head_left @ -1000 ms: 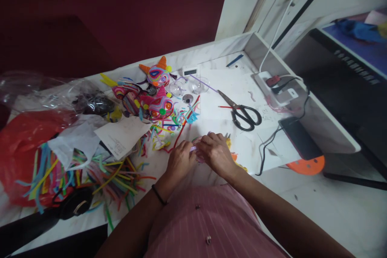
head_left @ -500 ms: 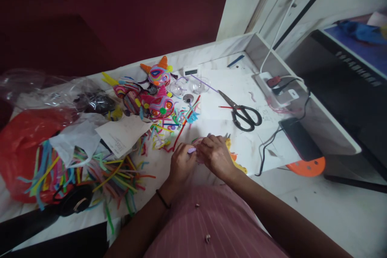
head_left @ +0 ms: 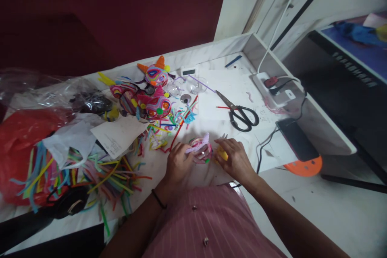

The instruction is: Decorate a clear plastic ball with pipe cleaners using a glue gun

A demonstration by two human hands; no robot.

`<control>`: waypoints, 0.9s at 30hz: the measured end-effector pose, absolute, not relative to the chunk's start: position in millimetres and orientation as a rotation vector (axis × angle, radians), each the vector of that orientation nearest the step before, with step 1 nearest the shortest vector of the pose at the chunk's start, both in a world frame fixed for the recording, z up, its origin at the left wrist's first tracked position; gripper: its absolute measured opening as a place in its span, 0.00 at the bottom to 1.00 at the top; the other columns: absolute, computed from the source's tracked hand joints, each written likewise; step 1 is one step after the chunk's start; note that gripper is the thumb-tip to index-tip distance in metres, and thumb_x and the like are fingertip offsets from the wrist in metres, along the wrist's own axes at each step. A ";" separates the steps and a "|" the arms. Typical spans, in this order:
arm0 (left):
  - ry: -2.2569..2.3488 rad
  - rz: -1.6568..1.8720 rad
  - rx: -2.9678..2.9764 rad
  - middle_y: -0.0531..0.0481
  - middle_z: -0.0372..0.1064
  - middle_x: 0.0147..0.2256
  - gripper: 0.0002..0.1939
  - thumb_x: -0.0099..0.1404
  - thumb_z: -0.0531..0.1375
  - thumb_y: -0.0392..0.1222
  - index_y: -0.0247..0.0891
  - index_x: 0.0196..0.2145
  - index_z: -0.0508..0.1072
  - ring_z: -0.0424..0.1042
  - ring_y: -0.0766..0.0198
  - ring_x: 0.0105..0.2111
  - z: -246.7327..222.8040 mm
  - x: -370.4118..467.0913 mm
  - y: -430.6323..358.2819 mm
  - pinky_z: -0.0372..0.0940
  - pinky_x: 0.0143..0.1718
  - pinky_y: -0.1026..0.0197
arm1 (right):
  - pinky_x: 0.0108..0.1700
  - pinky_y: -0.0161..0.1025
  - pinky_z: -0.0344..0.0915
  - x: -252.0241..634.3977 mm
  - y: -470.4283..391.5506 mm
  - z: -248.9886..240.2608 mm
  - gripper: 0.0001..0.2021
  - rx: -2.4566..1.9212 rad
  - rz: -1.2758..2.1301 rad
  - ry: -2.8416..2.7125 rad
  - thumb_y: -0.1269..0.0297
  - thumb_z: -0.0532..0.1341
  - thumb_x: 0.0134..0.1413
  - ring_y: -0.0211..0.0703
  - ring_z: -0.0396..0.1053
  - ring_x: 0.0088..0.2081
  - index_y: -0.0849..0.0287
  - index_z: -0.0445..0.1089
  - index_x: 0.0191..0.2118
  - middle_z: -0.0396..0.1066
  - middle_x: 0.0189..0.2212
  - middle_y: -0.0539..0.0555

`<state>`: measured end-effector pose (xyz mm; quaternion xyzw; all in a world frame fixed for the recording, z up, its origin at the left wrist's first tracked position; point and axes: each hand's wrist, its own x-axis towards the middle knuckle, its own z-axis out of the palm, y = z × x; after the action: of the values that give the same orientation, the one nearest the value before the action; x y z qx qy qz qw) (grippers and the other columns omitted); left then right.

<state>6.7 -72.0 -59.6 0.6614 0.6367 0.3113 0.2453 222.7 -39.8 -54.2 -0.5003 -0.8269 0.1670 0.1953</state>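
Note:
My left hand is closed at the left side of a small clear round craft piece, ringed with pink and green fuzzy strips. A lilac pipe-cleaner strip lies across its top, one end at my left fingertips. To the right, my right hand curls over a yellow-handled tool with grey tips; my fingers hide most of it. Beyond both hands, black-handled scissors lie on white paper.
Finished colourful animal faces and clear plastic domes stand at the back. Many pipe cleaners spread on the left beside a red bag. A power strip and a phone with cables line the right side.
My right hand has left the craft piece and moved right onto the yellow-handled tool. The craft piece and its lilac strip now show clearly, with my left hand still at them.

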 end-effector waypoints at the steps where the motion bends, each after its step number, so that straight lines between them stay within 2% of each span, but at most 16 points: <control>1: 1.729 0.844 1.815 0.48 0.73 0.33 0.05 0.63 0.57 0.33 0.38 0.34 0.73 0.72 0.60 0.36 -59.5 6.3 -70.7 0.66 0.40 0.59 | 0.42 0.49 0.59 221.5 -41.7 -56.1 0.15 -1.398 0.477 -2.326 0.66 0.60 0.58 0.57 0.67 0.43 0.64 0.69 0.50 0.75 0.41 0.61; 4: 1.710 0.821 1.837 0.48 0.73 0.33 0.06 0.63 0.56 0.34 0.38 0.33 0.73 0.72 0.61 0.36 -58.7 4.8 -66.5 0.66 0.40 0.59 | 0.42 0.48 0.60 215.9 -46.3 -58.9 0.15 -1.396 0.500 -2.337 0.66 0.61 0.57 0.57 0.67 0.44 0.64 0.69 0.50 0.75 0.41 0.62; 15: 1.656 0.782 1.862 0.50 0.73 0.31 0.05 0.61 0.57 0.33 0.40 0.32 0.72 0.73 0.61 0.35 -58.2 -4.5 -51.9 0.67 0.39 0.60 | 0.38 0.45 0.57 206.2 -49.0 -59.4 0.10 -1.373 0.476 -2.321 0.66 0.61 0.58 0.53 0.68 0.38 0.62 0.71 0.45 0.75 0.33 0.57; 27: 1.613 0.824 1.887 0.52 0.71 0.30 0.05 0.59 0.58 0.32 0.40 0.30 0.72 0.72 0.63 0.32 -61.9 -7.7 -50.3 0.66 0.35 0.63 | 0.39 0.44 0.57 207.1 -49.7 -55.3 0.11 -1.315 0.415 -2.382 0.67 0.62 0.58 0.53 0.68 0.38 0.65 0.71 0.46 0.75 0.33 0.58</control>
<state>-7.7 -50.3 -61.9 0.6966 0.5955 0.3042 0.2599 207.1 -49.7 -55.3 -0.4687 -0.8491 0.1478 0.1934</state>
